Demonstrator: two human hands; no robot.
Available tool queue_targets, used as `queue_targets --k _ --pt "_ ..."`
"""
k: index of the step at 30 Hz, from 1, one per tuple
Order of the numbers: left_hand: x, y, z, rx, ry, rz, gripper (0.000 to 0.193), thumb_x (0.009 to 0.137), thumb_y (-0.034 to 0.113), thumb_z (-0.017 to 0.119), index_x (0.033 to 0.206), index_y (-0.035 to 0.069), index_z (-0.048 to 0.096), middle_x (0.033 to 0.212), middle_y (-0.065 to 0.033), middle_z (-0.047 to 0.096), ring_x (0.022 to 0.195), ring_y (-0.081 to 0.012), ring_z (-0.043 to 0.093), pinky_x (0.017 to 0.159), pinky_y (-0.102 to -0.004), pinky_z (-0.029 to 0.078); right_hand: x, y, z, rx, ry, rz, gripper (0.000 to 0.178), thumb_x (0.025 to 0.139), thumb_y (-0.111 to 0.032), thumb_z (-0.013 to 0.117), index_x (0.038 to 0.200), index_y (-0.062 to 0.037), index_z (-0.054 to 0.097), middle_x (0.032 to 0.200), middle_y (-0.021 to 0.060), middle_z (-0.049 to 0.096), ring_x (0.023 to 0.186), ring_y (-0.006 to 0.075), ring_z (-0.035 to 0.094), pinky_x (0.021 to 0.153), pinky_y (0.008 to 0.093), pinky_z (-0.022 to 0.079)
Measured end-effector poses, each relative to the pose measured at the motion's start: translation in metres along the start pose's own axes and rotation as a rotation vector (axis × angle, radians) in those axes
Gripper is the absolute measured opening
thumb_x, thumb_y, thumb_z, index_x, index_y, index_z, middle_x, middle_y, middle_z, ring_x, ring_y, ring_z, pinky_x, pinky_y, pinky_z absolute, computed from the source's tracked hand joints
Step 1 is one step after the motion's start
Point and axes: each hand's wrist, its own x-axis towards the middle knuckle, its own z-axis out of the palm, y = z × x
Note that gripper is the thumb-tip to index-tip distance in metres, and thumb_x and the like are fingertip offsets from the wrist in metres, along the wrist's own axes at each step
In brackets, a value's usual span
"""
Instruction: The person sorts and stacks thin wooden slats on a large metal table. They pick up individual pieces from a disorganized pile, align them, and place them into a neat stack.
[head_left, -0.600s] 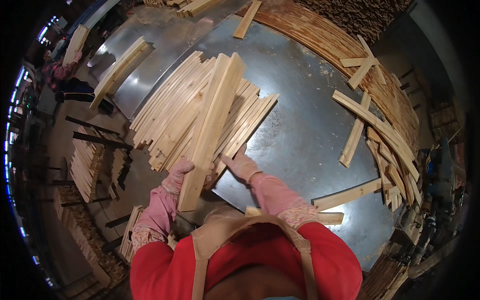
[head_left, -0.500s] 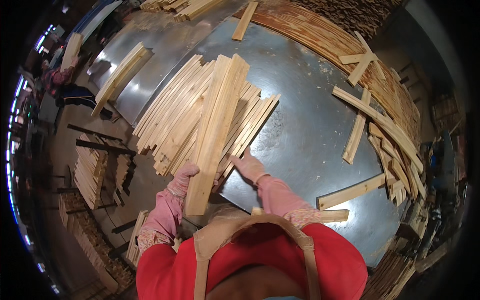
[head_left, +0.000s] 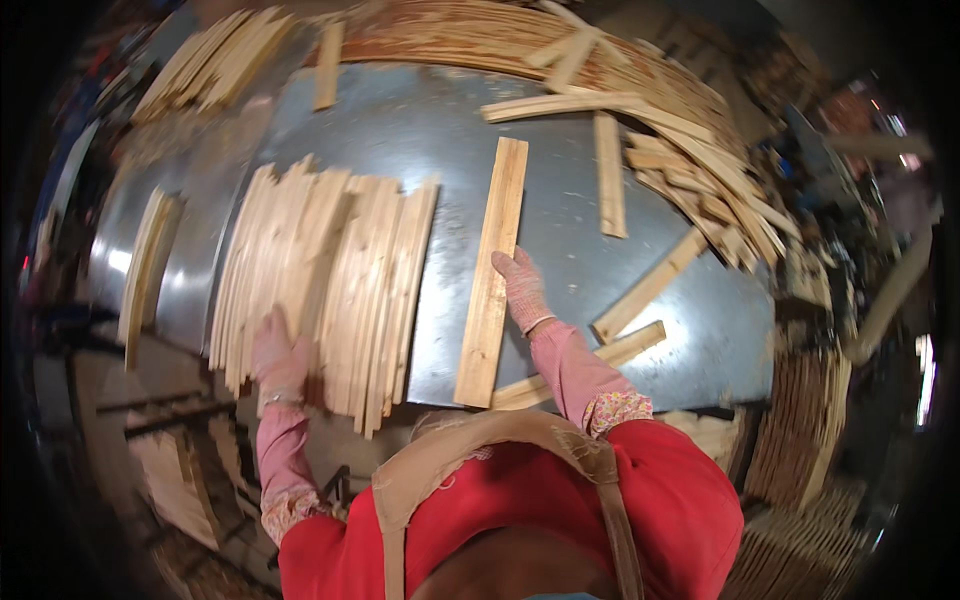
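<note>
A fanned pile of thin pale wooden slats (head_left: 330, 270) lies on a grey metal tabletop (head_left: 560, 215). My left hand (head_left: 278, 352), in a pink glove, rests flat on the near end of that pile. One wider plank (head_left: 492, 270) lies apart to the right of the pile, reaching from the table's near edge toward the middle. My right hand (head_left: 522, 288), also gloved in pink, presses on the plank's right edge with fingers nearly straight. Neither hand is wrapped around anything.
Loose slats (head_left: 610, 170) and a big curved heap of slats (head_left: 690, 110) line the far and right rim. Two short planks (head_left: 630, 300) lie by my right forearm. More slat bundles (head_left: 150, 265) sit left, and stacked wood (head_left: 800, 430) stands beside the table at right.
The wide plank that lay on top of the pile under both hands now lies alone on the bare metal to the right. My left hand stayed on the pile. The view has swung.
</note>
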Motion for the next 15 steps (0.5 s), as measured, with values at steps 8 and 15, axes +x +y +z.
queue_targets --k 8,15 --pt "-0.012 0.084 0.041 0.078 0.128 0.122 0.072 0.095 0.035 0.070 0.156 0.002 0.051 0.157 -0.0291 0.052 0.142 -0.0448 0.051 0.122 -0.0568 0.037 -0.088 -0.050 -0.349 -0.289 0.709 -0.108 0.048 0.098 -0.034 0.076 0.134 -0.0014 0.070 0.111 0.0080 0.076 0.100 0.0171 0.066 0.091 0.0362 0.054" --pt "-0.126 0.347 0.133 -0.243 -0.451 1.020 0.060 0.086 0.030 0.079 0.134 0.001 0.058 0.131 -0.0251 0.062 0.122 -0.0482 0.058 0.107 -0.0572 0.045 -0.342 -0.020 -0.576 -0.653 1.513 0.368 0.048 0.095 -0.037 0.071 0.127 -0.0014 0.073 0.114 0.0187 0.078 0.106 0.0335 0.073 0.096 0.0430 0.053"
